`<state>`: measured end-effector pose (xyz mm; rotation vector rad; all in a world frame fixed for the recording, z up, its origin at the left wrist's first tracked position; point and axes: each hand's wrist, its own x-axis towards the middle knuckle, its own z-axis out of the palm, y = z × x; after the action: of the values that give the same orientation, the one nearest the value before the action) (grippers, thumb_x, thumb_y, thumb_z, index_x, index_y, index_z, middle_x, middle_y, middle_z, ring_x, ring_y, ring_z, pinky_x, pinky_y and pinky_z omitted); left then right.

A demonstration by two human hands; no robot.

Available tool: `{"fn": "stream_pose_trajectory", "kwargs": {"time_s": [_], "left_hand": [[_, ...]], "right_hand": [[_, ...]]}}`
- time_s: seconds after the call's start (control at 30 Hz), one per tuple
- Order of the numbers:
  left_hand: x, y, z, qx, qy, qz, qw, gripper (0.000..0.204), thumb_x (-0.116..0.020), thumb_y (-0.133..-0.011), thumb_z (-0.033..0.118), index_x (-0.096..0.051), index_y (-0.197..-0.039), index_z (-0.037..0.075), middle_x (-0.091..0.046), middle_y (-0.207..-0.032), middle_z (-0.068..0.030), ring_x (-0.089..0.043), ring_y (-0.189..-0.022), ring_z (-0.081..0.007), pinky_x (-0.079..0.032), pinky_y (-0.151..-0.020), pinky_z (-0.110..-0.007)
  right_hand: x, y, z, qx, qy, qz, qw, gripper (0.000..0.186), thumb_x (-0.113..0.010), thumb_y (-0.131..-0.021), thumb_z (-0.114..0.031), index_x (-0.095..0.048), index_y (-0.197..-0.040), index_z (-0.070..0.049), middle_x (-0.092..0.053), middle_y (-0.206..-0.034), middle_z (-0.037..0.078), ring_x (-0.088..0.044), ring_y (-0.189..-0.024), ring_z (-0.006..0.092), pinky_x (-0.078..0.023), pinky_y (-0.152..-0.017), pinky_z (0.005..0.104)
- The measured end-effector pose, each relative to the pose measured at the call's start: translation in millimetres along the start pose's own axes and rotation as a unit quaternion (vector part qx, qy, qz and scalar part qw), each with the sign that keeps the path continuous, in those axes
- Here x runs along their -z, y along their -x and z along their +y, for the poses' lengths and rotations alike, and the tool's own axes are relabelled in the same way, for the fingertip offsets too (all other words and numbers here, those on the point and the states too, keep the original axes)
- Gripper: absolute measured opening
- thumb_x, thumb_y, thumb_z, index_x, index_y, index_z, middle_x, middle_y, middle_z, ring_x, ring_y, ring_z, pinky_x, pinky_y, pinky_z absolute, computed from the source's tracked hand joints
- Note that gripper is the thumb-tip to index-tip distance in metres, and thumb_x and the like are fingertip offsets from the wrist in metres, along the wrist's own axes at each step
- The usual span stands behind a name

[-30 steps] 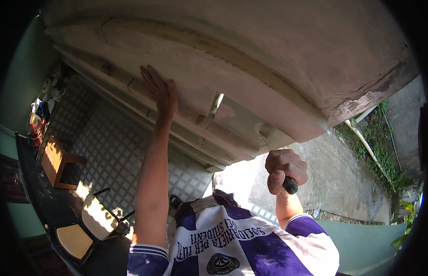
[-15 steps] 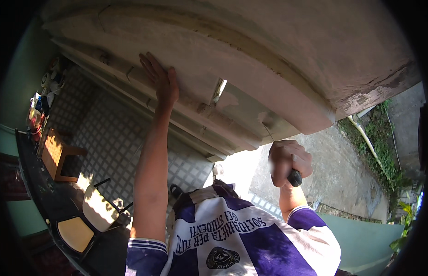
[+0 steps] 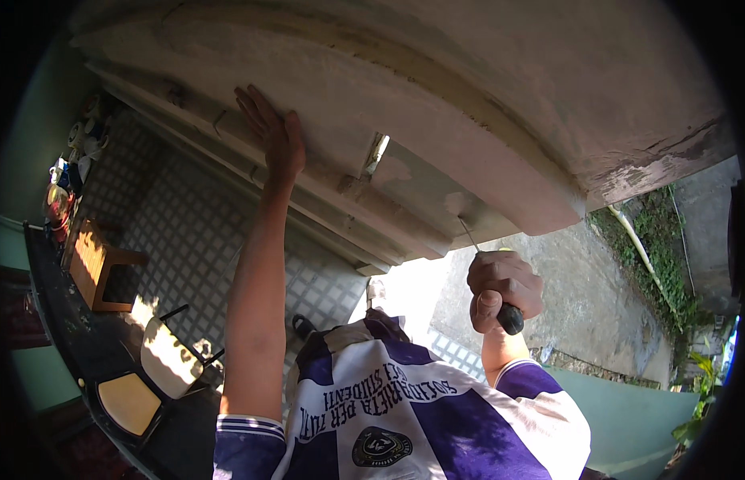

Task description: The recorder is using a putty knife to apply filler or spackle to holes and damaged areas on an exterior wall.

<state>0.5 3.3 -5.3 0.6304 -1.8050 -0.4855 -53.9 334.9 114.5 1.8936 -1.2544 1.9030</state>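
— What stands on the tiled floor (image 3: 188,232)?
— A wooden stool (image 3: 96,268) and two chairs (image 3: 148,376).
— And on the right?
— A concrete yard (image 3: 580,296), green plants (image 3: 656,256) and a pale hose (image 3: 632,240).

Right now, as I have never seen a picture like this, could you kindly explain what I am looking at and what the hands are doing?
The picture comes from a wide fisheye camera worn on a person's head, so straight edges bend near the rim. There is no machine here: both hands are the person's own, and their purple and white shirt fills the lower edge. The view tilts up at a worn, pale concrete overhang. The left hand is pressed flat against it, arm raised. The right hand grips a screwdriver by its dark handle; the thin metal shaft points up, its tip at the underside of the overhang. Far below lie a tiled floor, a wooden stool and some chairs.
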Motion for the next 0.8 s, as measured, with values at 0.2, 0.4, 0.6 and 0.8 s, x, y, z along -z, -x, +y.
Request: {"fn": "stream_pose_trajectory", "kwargs": {"time_s": [0.2, 0.4, 0.6, 0.8], "left_hand": [[-2.5, -2.9, -4.3, -0.008, -0.005, 0.005, 1.0, 0.077, -0.028, -0.092, 0.053, 0.001, -0.144, 0.004, 0.005, -0.149, -0.0218, 0.0, -0.138, -0.0391, -0.006, -0.108, -0.051], [-1.9, -1.2, 0.3, -0.012, -0.003, 0.0, 1.0, 0.073, -0.029, -0.093, 0.047, 0.001, -0.144, 0.003, 0.006, -0.149, -0.0222, 0.0, -0.138, -0.0389, -0.006, -0.108, -0.051], [-2.3, -0.6, 0.0, -0.018, 0.007, 0.006, 1.0, 0.073, -0.029, -0.093, 0.047, 0.0, -0.144, 0.003, 0.005, -0.149, -0.0223, -0.001, -0.138, -0.0394, -0.006, -0.108, -0.051], [-1.4, -0.1, -0.6, -0.019, -0.009, 0.009, 1.0, 0.072, -0.029, -0.094, 0.047, -0.001, -0.144, 0.003, 0.003, -0.149, -0.0232, -0.003, -0.137, -0.0413, -0.008, -0.108, -0.052]], "right_hand": [[1.8, 8.7, 0.1, -0.051, 0.105, -0.037, 0.993, 0.026, -0.057, -0.078, -0.003, -0.044, -0.056, -0.003, -0.044, -0.047, 0.004, -0.047, -0.038, 0.0173, -0.039, -0.038, 0.0261], [3.2, 10.0, 15.2, -0.052, 0.174, -0.037, 0.983, 0.028, -0.054, -0.081, -0.002, -0.045, -0.055, -0.003, -0.043, -0.047, 0.004, -0.046, -0.037, 0.0174, -0.037, -0.036, 0.0258], [6.8, 5.9, -7.9, -0.019, 0.02, -0.022, 0.999, 0.024, -0.055, -0.078, 0.001, -0.044, -0.056, -0.002, -0.044, -0.048, 0.005, -0.046, -0.037, 0.0175, -0.037, -0.036, 0.0259], [10.9, 8.0, -8.2, -0.015, 0.031, -0.005, 0.999, 0.022, -0.053, -0.077, 0.003, -0.044, -0.057, -0.001, -0.044, -0.048, 0.005, -0.045, -0.036, 0.0176, -0.037, -0.035, 0.0263]]}}
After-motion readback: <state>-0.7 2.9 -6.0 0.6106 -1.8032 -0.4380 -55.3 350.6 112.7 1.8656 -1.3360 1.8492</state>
